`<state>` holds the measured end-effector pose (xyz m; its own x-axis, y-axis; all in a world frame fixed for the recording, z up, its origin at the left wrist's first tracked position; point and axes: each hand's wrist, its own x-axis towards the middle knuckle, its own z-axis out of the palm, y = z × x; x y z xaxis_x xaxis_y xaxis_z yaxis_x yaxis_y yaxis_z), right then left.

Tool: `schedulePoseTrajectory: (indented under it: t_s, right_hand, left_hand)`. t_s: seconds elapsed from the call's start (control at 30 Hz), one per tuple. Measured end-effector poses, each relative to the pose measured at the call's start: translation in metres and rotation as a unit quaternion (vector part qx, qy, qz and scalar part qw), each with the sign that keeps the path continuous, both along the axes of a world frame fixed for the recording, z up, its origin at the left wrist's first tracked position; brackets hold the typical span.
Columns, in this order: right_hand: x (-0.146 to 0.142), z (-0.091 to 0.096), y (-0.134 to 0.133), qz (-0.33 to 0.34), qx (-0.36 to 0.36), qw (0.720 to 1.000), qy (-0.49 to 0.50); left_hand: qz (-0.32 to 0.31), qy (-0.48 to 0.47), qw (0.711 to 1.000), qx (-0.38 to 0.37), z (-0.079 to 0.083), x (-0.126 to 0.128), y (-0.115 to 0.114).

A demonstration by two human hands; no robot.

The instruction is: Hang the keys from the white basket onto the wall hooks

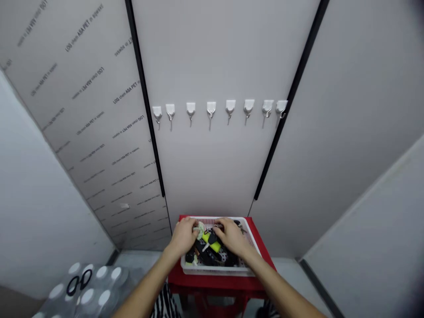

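Both hands reach into a white plastic basket [218,270] filled with a jumbled pile. My left hand [183,236] is at the basket's left side, its fingers curled beside a pale green crumpled-looking item [200,229]. On the other side, my right hand [233,238] has its thumb and fingers bent inward near a black-headed key [211,239]. What either hand grips is too small to make out. Between them lies a bright yellow-green object [215,246], with the key across it. Black items [207,256] fill much of the basket below.
The basket stands on a red table or stool [198,282] against a pale wall panel. Several white adhesive hooks [211,109] line the wall above, between two black strips. At lower left are capped bottles [102,291] with a black looped handle [79,282].
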<state>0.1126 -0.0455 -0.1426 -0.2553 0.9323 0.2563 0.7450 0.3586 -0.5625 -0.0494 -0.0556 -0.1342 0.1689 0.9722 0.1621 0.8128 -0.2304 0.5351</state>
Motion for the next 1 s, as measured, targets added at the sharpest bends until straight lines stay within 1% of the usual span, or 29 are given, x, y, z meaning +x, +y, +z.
schedulePoseTrajectory:
  t_s: [0.07, 0.13, 0.27, 0.4, 0.47, 0.53, 0.6, 0.67, 0.73, 0.8, 0.83, 0.9, 0.93, 0.97, 1.0]
  right_hand:
    - [0.003, -0.013, -0.006, 0.006, 0.004, 0.999, -0.04]
    - [0.004, -0.016, -0.008, 0.016, 0.001, 0.998, -0.063]
    - [0.003, -0.013, -0.01, 0.016, 0.002, 0.997, -0.077]
    - [0.003, -0.013, -0.011, 0.011, 0.003, 0.998, -0.063]
    - [0.003, -0.013, -0.012, 0.017, 0.005, 0.999, -0.045]
    - [0.004, -0.01, -0.012, 0.023, 0.004, 1.0, -0.008]
    - [0.005, -0.003, -0.011, 0.031, 0.001, 0.998, 0.061]
    - [0.004, 0.007, -0.009, 0.043, -0.021, 0.988, 0.147]
    - [0.003, 0.016, -0.007, 0.057, -0.066, 0.971, 0.221]
    - [0.0, 0.021, -0.006, 0.083, -0.143, 0.942, 0.291]
    - [-0.003, 0.022, -0.006, 0.105, -0.189, 0.919, 0.329]
    - [-0.007, 0.021, -0.008, 0.15, -0.275, 0.859, 0.405]
    - [-0.01, 0.02, -0.009, 0.167, -0.304, 0.831, 0.436]
    - [-0.012, 0.019, -0.01, 0.179, -0.318, 0.81, 0.459]
    - [-0.013, 0.019, -0.011, 0.184, -0.319, 0.799, 0.476]
  left_hand:
    - [-0.006, 0.046, 0.999, 0.016, -0.015, -0.001, -0.008]
    - [-0.007, 0.07, 0.997, 0.025, -0.019, 0.0, -0.011]
    - [-0.005, 0.111, 0.993, 0.03, -0.015, 0.004, -0.004]
    - [-0.001, 0.094, 0.996, 0.012, -0.01, 0.005, 0.005]
    - [-0.004, 0.067, 0.998, 0.02, -0.004, 0.006, 0.006]
    - [-0.017, 0.025, 0.998, 0.048, 0.006, 0.009, 0.004]
    - [-0.05, -0.024, 0.995, 0.079, 0.019, 0.014, 0.0]
    - [-0.092, -0.068, 0.988, 0.101, 0.032, 0.019, -0.004]
    - [-0.112, -0.111, 0.98, 0.124, 0.041, 0.024, -0.007]
    - [-0.102, -0.158, 0.972, 0.14, 0.047, 0.029, -0.008]
    - [-0.094, -0.181, 0.969, 0.14, 0.049, 0.031, -0.007]
    - [-0.087, -0.227, 0.963, 0.12, 0.052, 0.036, -0.004]
    - [-0.083, -0.253, 0.959, 0.099, 0.053, 0.038, -0.002]
    - [-0.075, -0.285, 0.953, 0.074, 0.053, 0.041, 0.0]
    - [-0.061, -0.325, 0.943, 0.042, 0.054, 0.043, 0.002]
